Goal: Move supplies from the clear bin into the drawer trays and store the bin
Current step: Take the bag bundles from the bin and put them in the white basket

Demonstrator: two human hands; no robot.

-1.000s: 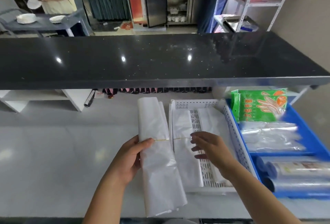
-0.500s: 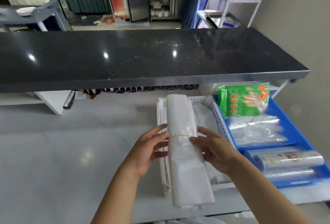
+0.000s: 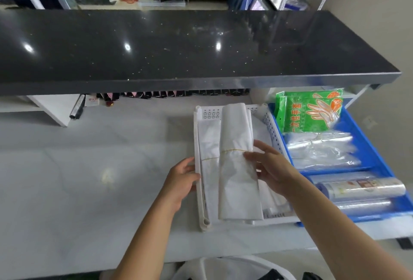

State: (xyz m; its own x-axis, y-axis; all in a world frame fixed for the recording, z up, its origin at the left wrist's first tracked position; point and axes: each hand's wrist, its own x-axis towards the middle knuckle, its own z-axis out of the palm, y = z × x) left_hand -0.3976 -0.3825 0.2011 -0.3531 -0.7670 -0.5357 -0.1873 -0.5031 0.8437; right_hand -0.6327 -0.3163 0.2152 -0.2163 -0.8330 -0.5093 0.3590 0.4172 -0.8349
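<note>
Right hand (image 3: 274, 168): fingertips on the right edge of the white bag bundle (image 3: 237, 181) at its rubber band (image 3: 232, 150); we can't tell pinch from touch. Bundle lies in the white perforated tray (image 3: 209, 114), atop another banded bundle (image 3: 209, 145). Left hand (image 3: 181, 179), fingers relaxed, touches the tray's left rim. Just right, the blue tray (image 3: 377, 145) holds a green glove pack (image 3: 310, 112), clear bags (image 3: 319, 150) and film rolls (image 3: 362, 188).

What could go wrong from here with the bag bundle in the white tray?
1. The bag bundle lies atop a second bundle, with only the right hand touching it; slick plastic may slide askew.
2. Its near end reaches the white tray's front wall and might overhang and snag.
3. The thin rubber band could slip, loosening the bags.
</note>
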